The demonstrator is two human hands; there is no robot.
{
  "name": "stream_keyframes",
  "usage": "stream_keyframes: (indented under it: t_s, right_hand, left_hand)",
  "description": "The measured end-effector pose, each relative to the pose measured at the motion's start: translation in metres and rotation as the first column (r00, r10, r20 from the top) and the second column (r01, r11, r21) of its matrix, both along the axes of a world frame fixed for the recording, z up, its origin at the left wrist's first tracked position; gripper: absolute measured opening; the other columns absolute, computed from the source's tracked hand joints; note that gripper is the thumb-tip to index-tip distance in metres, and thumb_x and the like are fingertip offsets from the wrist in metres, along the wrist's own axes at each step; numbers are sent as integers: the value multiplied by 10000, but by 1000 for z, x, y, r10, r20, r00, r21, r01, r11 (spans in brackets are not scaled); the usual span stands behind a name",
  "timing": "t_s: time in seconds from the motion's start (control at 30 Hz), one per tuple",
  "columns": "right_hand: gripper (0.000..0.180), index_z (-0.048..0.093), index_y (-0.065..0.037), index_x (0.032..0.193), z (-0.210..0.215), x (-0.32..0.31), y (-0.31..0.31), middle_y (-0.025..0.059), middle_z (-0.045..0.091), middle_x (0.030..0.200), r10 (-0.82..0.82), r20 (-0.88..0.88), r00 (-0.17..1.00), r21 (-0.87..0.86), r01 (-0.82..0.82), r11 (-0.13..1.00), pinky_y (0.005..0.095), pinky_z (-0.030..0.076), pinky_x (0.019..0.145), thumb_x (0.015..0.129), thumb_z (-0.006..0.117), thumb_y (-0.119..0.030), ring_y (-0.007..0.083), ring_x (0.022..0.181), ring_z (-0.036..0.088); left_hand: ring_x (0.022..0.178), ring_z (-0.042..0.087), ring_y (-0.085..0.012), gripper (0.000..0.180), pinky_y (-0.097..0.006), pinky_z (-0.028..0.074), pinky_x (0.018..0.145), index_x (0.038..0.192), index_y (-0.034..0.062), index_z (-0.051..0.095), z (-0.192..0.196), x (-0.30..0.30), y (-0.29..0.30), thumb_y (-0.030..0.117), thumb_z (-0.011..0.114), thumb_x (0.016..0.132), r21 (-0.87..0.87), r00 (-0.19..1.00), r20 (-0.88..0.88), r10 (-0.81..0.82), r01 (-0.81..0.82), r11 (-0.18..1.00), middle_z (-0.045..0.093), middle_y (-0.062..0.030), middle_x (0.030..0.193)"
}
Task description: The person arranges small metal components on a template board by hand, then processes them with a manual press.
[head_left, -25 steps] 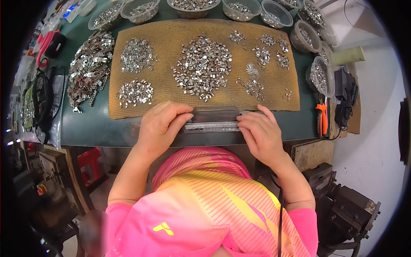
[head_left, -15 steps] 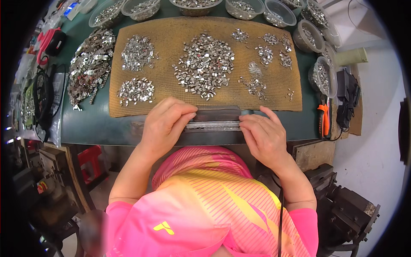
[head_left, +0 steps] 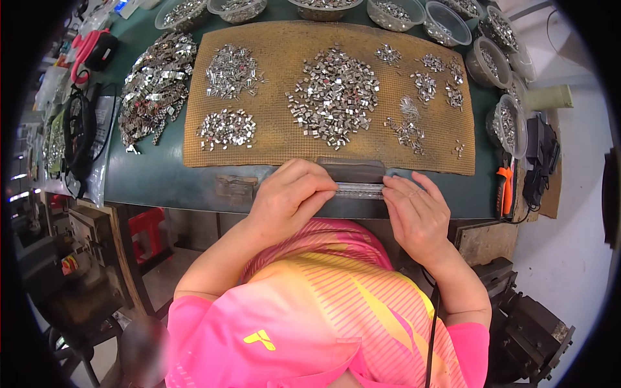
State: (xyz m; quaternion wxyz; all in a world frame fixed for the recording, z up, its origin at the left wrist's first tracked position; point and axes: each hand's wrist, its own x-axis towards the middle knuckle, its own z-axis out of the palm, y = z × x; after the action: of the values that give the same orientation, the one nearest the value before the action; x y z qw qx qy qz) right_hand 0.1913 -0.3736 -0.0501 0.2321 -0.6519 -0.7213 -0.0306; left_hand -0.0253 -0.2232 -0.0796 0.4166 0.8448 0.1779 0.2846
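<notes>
A narrow silvery metal strip with lengthwise grooves (head_left: 360, 190) lies near the table's front edge. At its left end my left hand (head_left: 291, 197) is closed in a pinch, and what sits between thumb and forefinger is too small to make out. My right hand (head_left: 419, 212) bends its fingers over the strip's right end, thumb tucked below and one finger lifted. Just beyond the strip is a dark grey block (head_left: 351, 171), against the near edge of a brown textured mat (head_left: 272, 129). A large heap of small shiny metal links (head_left: 333, 97) covers the mat's middle.
Smaller piles of metal parts (head_left: 228, 129) dot the mat. Left of it lies a heap of linked metal bands (head_left: 158, 84). Plastic bowls of parts (head_left: 396, 14) line the back and right. Orange-handled pliers (head_left: 504, 191) and a black adapter (head_left: 542, 145) sit at right.
The whole view has shifted, so the table appears further right. My left hand has moved right and nearer along the strip, covering more of it. My right hand stays at the strip's right end.
</notes>
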Motion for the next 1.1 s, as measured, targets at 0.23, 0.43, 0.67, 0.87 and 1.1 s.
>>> stream_keyframes:
  t_s: [0.23,0.43,0.67,0.87,1.1]
  right_hand:
    - [137,700,-49,1013,-9,13,-1,78,765,1089,-49,-367,929,-97,14,995,435,529,975,883,740,-48,268,968,730]
    - [109,685,-50,989,-3,14,3,82,765,1075,-26,-293,956,-120,-10,993,444,527,972,890,732,-48,265,950,729]
    - [122,682,-48,964,2,8,5,79,755,1016,-1,-100,995,-66,-5,998,446,528,965,855,737,-41,244,898,725]
    - [111,685,-47,962,11,5,7,77,755,1013,18,36,999,-75,-15,997,420,532,967,857,722,-50,225,908,731]
    - [208,736,-57,1038,2,15,-4,96,759,1137,18,-128,992,-84,-29,996,441,550,959,832,763,-41,239,1020,738]
  left_hand:
    - [895,657,-286,163,-386,544,763,990,50,704,-6,5,-4,21,763,841,102,1000,0,8,-8,995,659,-82,991]
    - [877,677,-300,252,-391,562,744,986,27,685,-8,10,-11,-36,796,769,319,995,92,31,-59,946,675,-110,978]
    - [894,687,-303,296,-390,571,753,1029,28,713,-8,5,2,0,820,755,291,995,66,-74,52,955,692,-118,1018]
    - [920,689,-313,294,-401,569,780,1035,26,718,-10,3,0,14,821,760,259,996,53,-74,58,964,698,-128,1045]
    - [937,672,-320,312,-404,570,766,1065,30,716,-9,3,1,40,816,770,257,995,58,-79,62,964,677,-121,1066]
